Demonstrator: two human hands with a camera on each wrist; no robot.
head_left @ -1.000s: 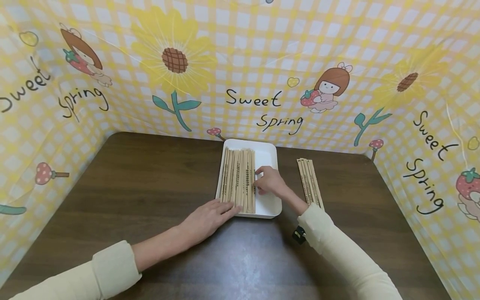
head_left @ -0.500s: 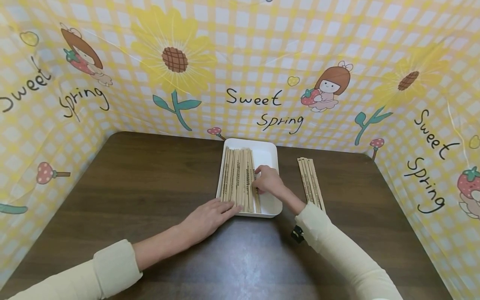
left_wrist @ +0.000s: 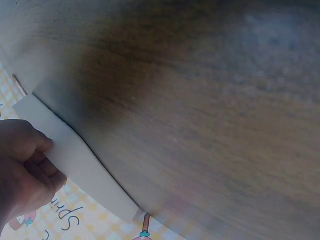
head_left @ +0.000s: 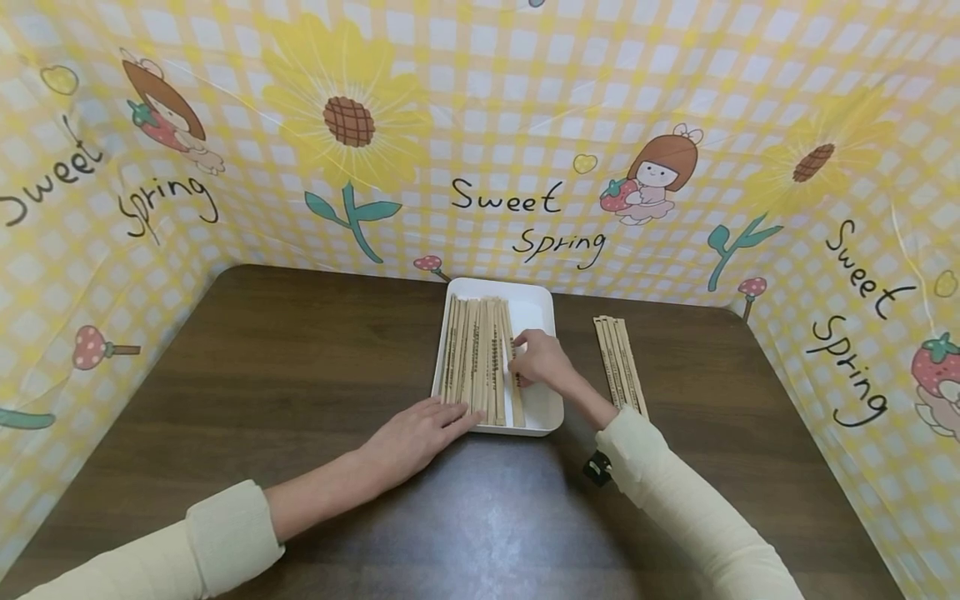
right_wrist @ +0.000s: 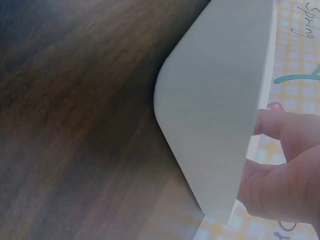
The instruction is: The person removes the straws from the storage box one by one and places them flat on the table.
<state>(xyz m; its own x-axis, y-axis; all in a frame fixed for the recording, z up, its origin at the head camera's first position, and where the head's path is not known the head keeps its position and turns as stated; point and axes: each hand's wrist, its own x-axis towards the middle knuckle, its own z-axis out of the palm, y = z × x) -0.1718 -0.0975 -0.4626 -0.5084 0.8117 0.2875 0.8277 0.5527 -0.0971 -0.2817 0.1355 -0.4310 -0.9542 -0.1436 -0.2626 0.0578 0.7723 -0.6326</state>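
Note:
A white tray [head_left: 540, 408] holds several flat wooden sticks [head_left: 474, 358] with dark printing, lying lengthwise side by side. One stick [head_left: 517, 404] lies at the right of the row, its near end apart from the others. My right hand [head_left: 546, 364] reaches over the tray and pinches this stick around its middle. The left hand [head_left: 412, 440] rests with extended fingers on the tray's near-left edge and the sticks' near ends. In the left wrist view that hand [left_wrist: 25, 170] is at the tray wall [left_wrist: 80, 160]; the right wrist view shows the right hand [right_wrist: 290, 172] behind the tray wall [right_wrist: 215, 90].
Several more printed sticks [head_left: 618, 362] lie together on the dark wooden table [head_left: 300, 358], right of the tray and partly behind the right sleeve. A yellow checked cloth [head_left: 480, 125] with printed flowers stands around the back and sides. A black object [head_left: 597, 468] shows beneath the right cuff.
The rightmost stick's near end has swung rightward, leaving a gap beside the row. My right hand has shifted very slightly right with it. The left hand has stayed in place.

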